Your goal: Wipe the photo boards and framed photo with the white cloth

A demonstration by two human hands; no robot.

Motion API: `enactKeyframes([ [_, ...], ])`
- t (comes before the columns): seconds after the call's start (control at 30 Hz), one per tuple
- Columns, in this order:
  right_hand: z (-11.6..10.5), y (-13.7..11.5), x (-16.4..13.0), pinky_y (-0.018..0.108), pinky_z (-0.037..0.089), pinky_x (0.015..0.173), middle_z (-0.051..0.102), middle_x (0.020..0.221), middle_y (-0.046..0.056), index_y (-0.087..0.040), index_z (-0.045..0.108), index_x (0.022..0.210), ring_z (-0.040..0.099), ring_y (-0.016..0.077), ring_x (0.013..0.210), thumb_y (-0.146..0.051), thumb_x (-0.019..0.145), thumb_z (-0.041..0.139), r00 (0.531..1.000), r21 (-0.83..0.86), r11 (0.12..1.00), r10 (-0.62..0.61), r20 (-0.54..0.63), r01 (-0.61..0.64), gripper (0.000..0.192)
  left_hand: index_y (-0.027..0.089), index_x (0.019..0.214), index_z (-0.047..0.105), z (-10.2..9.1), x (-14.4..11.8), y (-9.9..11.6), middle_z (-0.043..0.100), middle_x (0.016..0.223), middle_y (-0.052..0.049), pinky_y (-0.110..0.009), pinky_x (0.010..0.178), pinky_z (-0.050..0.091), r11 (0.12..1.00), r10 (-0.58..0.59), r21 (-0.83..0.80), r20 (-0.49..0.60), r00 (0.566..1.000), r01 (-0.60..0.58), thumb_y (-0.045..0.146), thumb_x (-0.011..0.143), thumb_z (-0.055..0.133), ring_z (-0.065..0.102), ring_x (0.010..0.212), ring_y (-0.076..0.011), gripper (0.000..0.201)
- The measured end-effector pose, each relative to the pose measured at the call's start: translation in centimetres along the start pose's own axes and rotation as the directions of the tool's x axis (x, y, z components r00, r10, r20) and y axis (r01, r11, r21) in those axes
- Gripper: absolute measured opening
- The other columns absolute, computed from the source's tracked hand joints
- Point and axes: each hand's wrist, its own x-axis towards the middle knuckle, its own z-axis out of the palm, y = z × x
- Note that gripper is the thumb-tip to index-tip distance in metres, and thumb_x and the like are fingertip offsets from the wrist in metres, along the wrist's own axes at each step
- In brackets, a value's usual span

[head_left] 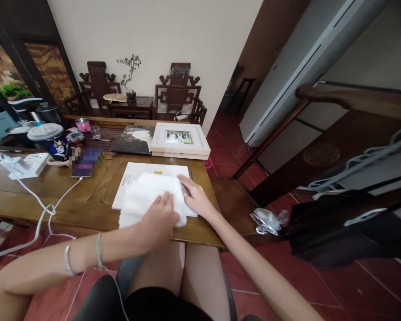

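A seated person's two bare hands work at the near edge of a wooden table (205, 177), over a white cloth (147, 189). The cloth lies on a flat white board (133, 170), covering much of it and spilling past its near edge onto the wood. The left hand (162, 217) reaches in across the person's lap and rests on the cloth's near right part, fingers close together and slightly bent; whether they pinch the fabric cannot be told. Most of the cloth lies beyond and to the left of that hand. The right hand (199, 199) is just beside the cloth's right edge, over the board's right side, its fingers reaching toward the cloth; a small dark patch shows under them, and its grip cannot be made out. Beyond the board sit a white picture frame (200, 145) and a dark album (130, 139). Farther left lies a phone (87, 162), its screen blurred, with a cable plugged in.
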Motion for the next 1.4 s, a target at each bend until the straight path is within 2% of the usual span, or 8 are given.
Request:
enactKeyframes([
  [0.2,0.1,-0.1,0.0,0.048,0.036,0.11,0.059,0.131,0.012,-0.018,0.065,0.118,0.049,0.0257,0.128,-0.019,0.084,0.049,1.0,-0.027,1.0,0.012,-0.018,-0.013,0.037,0.006,0.102,0.066,-0.2,6.5,-7.1,0.06,0.12,-0.019,-0.036,0.094,0.047,0.988,-0.152,-0.042,-0.009,0.988,0.152,0.013,0.09,0.049,0.058,0.112,-0.0257,0.022],
  [0.43,0.1,-0.1,0.0,0.048,0.035,0.111,0.059,0.132,0.011,-0.02,0.064,0.12,0.048,0.0249,0.129,-0.021,0.085,0.051,1.0,0.005,1.0,0.009,-0.018,-0.008,0.037,0.015,0.12,0.055,0.3,4.8,-12.3,0.057,0.119,-0.008,-0.042,0.084,0.053,0.961,-0.276,-0.027,-0.041,0.96,0.275,0.035,0.091,0.057,0.06,0.1,-0.0231,0.035],
  [0.63,0.2,-0.1,-0.1,0.048,0.036,0.111,0.058,0.132,0.012,-0.018,0.063,0.12,0.049,0.0245,0.128,-0.022,0.087,0.049,1.0,-0.03,1.0,0.001,-0.016,-0.001,0.037,0.005,0.094,0.065,1.5,1.5,-11.4,0.05,0.137,-0.02,-0.039,0.103,0.041,0.958,-0.284,-0.025,0.026,0.959,0.284,-0.001,0.083,0.046,0.042,0.132,-0.0281,0.023],
  [0.83,0.2,-0.1,-0.2,0.049,0.033,0.112,0.057,0.133,0.012,-0.017,0.062,0.121,0.047,0.0252,0.13,-0.022,0.087,0.048,1.0,-0.043,0.999,0.0,-0.008,0.0,0.037,0.008,0.094,0.068,1.1,-5.0,-5.9,0.031,0.151,-0.018,-0.049,0.11,0.032,0.972,-0.203,-0.086,0.142,0.969,0.217,-0.004,0.068,0.042,0.023,0.142,-0.0299,0.039],
  [0.97,0.3,-0.1,-0.2,0.049,0.032,0.113,0.057,0.134,0.011,-0.018,0.062,0.122,0.046,0.0251,0.131,-0.023,0.088,0.048,1.0,-0.039,0.999,0.012,-0.008,-0.012,0.038,0.01,0.096,0.069,0.5,-7.1,-4.6,0.029,0.152,-0.015,-0.049,0.111,0.03,0.965,-0.181,-0.153,0.205,0.962,0.214,-0.006,0.064,0.04,0.02,0.143,-0.0284,0.046],
  [1.07,0.2,-0.1,-0.2,0.048,0.032,0.113,0.057,0.134,0.011,-0.017,0.063,0.122,0.046,0.0255,0.131,-0.024,0.088,0.049,1.0,-0.03,0.999,0.027,-0.01,-0.027,0.037,0.007,0.102,0.067,0.8,-6.0,-5.9,0.028,0.153,-0.015,-0.048,0.112,0.029,0.962,-0.182,-0.174,0.163,0.97,0.21,-0.006,0.067,0.037,0.019,0.144,-0.0276,0.048],
  [1.23,0.1,-0.2,-0.2,0.05,0.033,0.112,0.057,0.134,0.011,-0.018,0.062,0.122,0.047,0.0255,0.13,-0.023,0.087,0.049,1.0,-0.023,1.0,0.019,-0.007,-0.019,0.037,0.006,0.093,0.066,2.0,-0.7,-10.7,0.03,0.151,-0.016,-0.047,0.112,0.028,0.956,-0.223,-0.178,0.077,0.972,0.234,-0.003,0.072,0.039,0.021,0.143,-0.0276,0.035],
  [1.4,0.1,-0.1,-0.1,0.049,0.036,0.111,0.057,0.133,0.014,-0.015,0.063,0.121,0.048,0.0254,0.129,-0.024,0.088,0.047,1.0,-0.049,0.999,-0.001,-0.005,0.001,0.038,0.003,0.105,0.062,2.8,2.5,-13.9,0.027,0.152,-0.016,-0.054,0.112,0.025,0.957,-0.221,-0.192,-0.011,0.975,0.215,-0.005,0.074,0.034,0.022,0.142,-0.0291,0.042],
])
